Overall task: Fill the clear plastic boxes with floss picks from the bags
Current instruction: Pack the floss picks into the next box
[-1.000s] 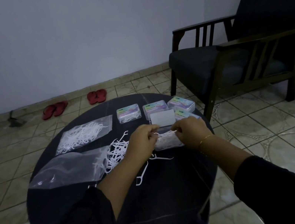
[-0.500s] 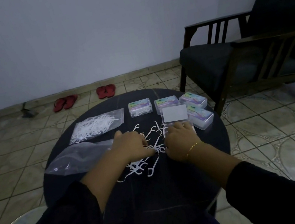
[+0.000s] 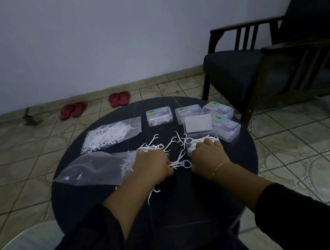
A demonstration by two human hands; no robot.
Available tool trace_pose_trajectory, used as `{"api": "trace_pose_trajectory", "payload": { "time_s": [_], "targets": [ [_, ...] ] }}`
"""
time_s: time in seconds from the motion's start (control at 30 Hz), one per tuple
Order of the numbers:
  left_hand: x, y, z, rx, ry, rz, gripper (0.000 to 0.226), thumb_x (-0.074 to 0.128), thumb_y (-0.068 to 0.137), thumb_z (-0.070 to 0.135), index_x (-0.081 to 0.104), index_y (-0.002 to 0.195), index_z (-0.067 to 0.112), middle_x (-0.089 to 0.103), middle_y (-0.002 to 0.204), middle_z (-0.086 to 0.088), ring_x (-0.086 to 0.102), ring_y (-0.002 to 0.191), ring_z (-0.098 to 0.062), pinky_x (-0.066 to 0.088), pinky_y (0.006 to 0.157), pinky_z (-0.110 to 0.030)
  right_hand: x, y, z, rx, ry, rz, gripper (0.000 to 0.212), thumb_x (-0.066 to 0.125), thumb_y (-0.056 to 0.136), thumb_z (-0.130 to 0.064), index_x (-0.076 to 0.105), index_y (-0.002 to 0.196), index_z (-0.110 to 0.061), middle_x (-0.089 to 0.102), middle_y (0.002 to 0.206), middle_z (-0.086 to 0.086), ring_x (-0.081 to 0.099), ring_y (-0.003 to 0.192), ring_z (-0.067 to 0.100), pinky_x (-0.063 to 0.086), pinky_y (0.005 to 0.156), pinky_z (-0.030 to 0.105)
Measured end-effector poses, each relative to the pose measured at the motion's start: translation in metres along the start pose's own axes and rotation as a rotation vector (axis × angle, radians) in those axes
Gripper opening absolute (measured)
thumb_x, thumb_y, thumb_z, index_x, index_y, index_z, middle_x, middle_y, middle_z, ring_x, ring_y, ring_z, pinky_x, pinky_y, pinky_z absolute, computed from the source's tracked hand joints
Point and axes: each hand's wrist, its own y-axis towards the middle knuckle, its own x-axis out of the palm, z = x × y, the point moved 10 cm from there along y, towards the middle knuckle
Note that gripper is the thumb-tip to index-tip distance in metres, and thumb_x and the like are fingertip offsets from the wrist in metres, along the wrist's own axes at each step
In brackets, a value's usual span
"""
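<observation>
- The round dark table (image 3: 157, 213) holds it all, and the person leans over it with both arms out.
- Two bags lie on the left side. The far bag (image 3: 110, 135) is full of white picks. The near bag (image 3: 95, 169) looks almost empty, with its mouth by the left hand.
- Four shut boxes (image 3: 159, 116) with picks inside sit along the far edge.
- The open box (image 3: 202, 140) sits near the right edge. Its lid stands up behind it. There are picks inside.
- The right hand (image 3: 206, 155) rests on the open box, fingers bent down into the picks. I cannot tell if it pinches any.
- The left hand (image 3: 153, 164) lies on the loose picks, fingers curled around some by the thumb.
- The loose picks (image 3: 175, 151) lie scattered between the two hands, pointing every which way.
- So the box is to the right of the pile, just beside it. I think the left hand is closer to the picks, and must carry them to the right, across to the box.
</observation>
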Motion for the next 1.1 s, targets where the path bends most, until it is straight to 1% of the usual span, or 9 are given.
{"api": "trace_pose_trajectory", "payload": {
  "time_s": [0.13,0.27,0.43,0.47,0.53,0.63,0.73,0.87,1.1],
  "targets": [
    [-0.006,-0.001,0.009,0.025,0.013,0.070,0.022,0.058,0.086,0.042,0.072,0.094,0.027,0.069,0.092,0.006,0.061,0.092,-0.014,0.025,0.094,-0.035,0.001,-0.005,0.005,0.021,0.042,-0.044,0.039,0.053,0.089,-0.037,0.057,0.124,-0.020,0.051,0.129,0.007,0.040,0.123,0.027,0.030,0.103,0.042],
    [-0.012,-0.003,0.012,0.032,-0.005,0.100,0.024,0.052,0.091,0.043,0.073,0.095,0.032,0.069,0.092,0.006,0.061,0.092,-0.013,0.025,0.095,-0.034,0.003,-0.009,0.017,0.051,0.136,-0.092,0.031,0.055,0.088,-0.038,0.062,0.115,-0.025,0.053,0.124,0.006,0.040,0.121,0.027,0.031,0.103,0.042],
    [-0.025,-0.003,0.010,0.049,-0.028,0.174,0.029,0.049,0.094,0.037,0.071,0.081,0.024,0.067,0.084,0.003,0.061,0.081,-0.015,0.025,0.088,-0.033,-0.006,-0.004,0.031,0.066,0.205,-0.035,0.029,0.057,0.087,-0.040,0.069,0.102,-0.018,0.058,0.110,0.004,0.047,0.112,0.024,0.037,0.098,0.039],
    [-0.028,-0.002,0.008,0.054,-0.048,0.179,0.030,0.049,0.094,0.038,0.071,0.082,0.023,0.067,0.085,0.004,0.061,0.081,-0.014,0.025,0.086,-0.033,-0.011,-0.002,0.034,0.064,0.213,-0.017,0.030,0.057,0.087,-0.042,0.070,0.101,-0.018,0.059,0.109,0.003,0.048,0.111,0.023,0.038,0.097,0.039],
    [-0.033,0.000,0.007,0.069,-0.086,0.191,0.029,0.048,0.096,0.041,0.072,0.090,0.025,0.067,0.091,0.006,0.061,0.086,-0.013,0.022,0.081,-0.033,-0.023,0.003,0.041,0.064,0.204,0.015,0.030,0.056,0.088,-0.044,0.070,0.102,-0.021,0.058,0.112,0.002,0.047,0.111,0.023,0.037,0.097,0.039],
    [-0.039,0.004,0.006,0.089,-0.126,0.195,0.027,0.047,0.096,0.044,0.070,0.099,0.030,0.068,0.098,0.009,0.061,0.091,-0.012,0.021,0.082,-0.032,-0.040,0.012,0.052,0.081,0.162,0.076,0.029,0.054,0.089,-0.040,0.068,0.107,-0.022,0.057,0.115,0.003,0.046,0.112,0.023,0.038,0.097,0.039],
    [-0.044,0.009,0.005,0.086,-0.151,0.200,0.027,0.045,0.097,0.044,0.067,0.102,0.031,0.070,0.098,0.009,0.061,0.090,-0.011,0.023,0.088,-0.033,-0.046,0.022,0.057,0.084,0.141,0.111,0.029,0.052,0.092,-0.038,0.069,0.106,-0.020,0.059,0.112,0.005,0.048,0.108,0.023,0.042,0.095,0.040],
    [-0.055,0.015,0.011,0.085,-0.158,0.234,0.029,0.043,0.098,0.046,0.066,0.107,0.032,0.070,0.097,0.009,0.061,0.091,-0.012,0.027,0.094,-0.035,-0.044,0.027,0.063,0.087,0.155,0.108,0.029,0.047,0.095,-0.037,0.069,0.110,-0.026,0.057,0.114,0.004,0.046,0.111,0.025,0.042,0.094,0.040],
    [-0.062,0.039,0.043,0.128,-0.135,0.227,0.030,0.042,0.099,0.043,0.068,0.106,0.030,0.070,0.101,0.007,0.060,0.093,-0.015,0.024,0.098,-0.037,-0.031,0.022,0.099,0.214,0.295,0.141,0.031,0.047,0.095,-0.037,0.063,0.120,-0.028,0.059,0.118,0.003,0.046,0.112,0.023,0.041,0.096,0.040]
  ]
}}
